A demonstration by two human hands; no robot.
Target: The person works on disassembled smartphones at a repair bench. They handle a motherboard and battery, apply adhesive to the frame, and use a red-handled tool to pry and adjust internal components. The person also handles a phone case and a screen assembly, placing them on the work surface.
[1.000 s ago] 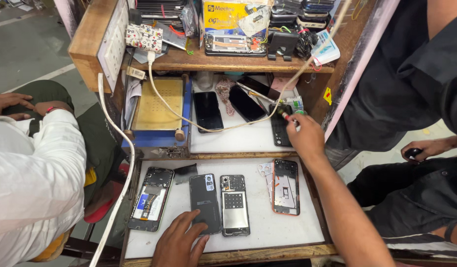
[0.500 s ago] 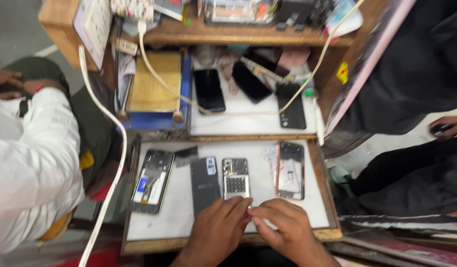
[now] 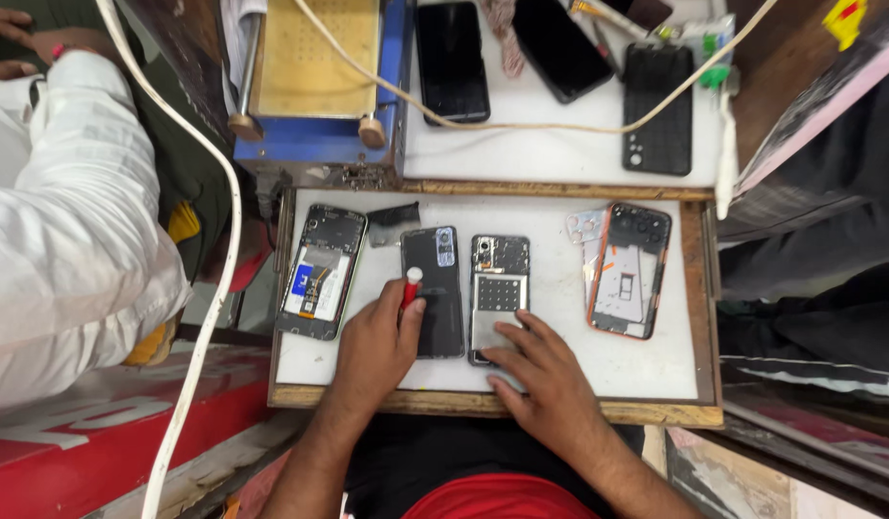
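Observation:
My left hand [image 3: 375, 348] grips a small red-handled screwdriver [image 3: 410, 285] with a white cap, held over a dark phone back panel [image 3: 435, 288]. My right hand [image 3: 542, 375] rests with fingers spread on the lower end of an opened phone [image 3: 499, 288] that shows a metal shield and circuit board. Both lie on a white work tray [image 3: 646, 375] with a wooden rim. Left of them sits another opened phone [image 3: 321, 271] with its battery showing. To the right lies an orange-edged phone frame [image 3: 629, 271].
A person in a white sleeve [image 3: 60, 231] sits at the left. A white cable [image 3: 213, 221] hangs down the left side. On the shelf behind stand a blue and yellow plate machine [image 3: 314, 82], two dark phones [image 3: 451, 58] and a black case [image 3: 659, 111].
The camera has moved closer and lower. My right hand came back from the rear shelf to the opened phone. My left hand now holds the red screwdriver upright over the back panel.

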